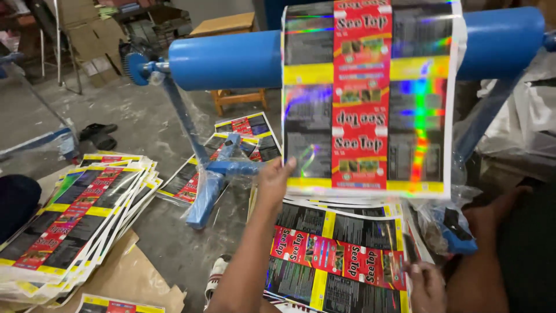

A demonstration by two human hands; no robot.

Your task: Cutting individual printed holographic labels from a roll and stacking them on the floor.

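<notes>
Right hand (427, 285) at bottom right lies flat, fingers loose, on the stack of printed sheets (339, 255) at bottom centre: black, red and yellow panels. Left hand (274, 182) at centre pinches the lower left edge of the shiny holographic sheet (365, 98) hanging over the blue roller (231, 58) up top. Second sheet pile (75, 220) sits at lower left. Roller's right end is cut off; fine print is unreadable.
</notes>
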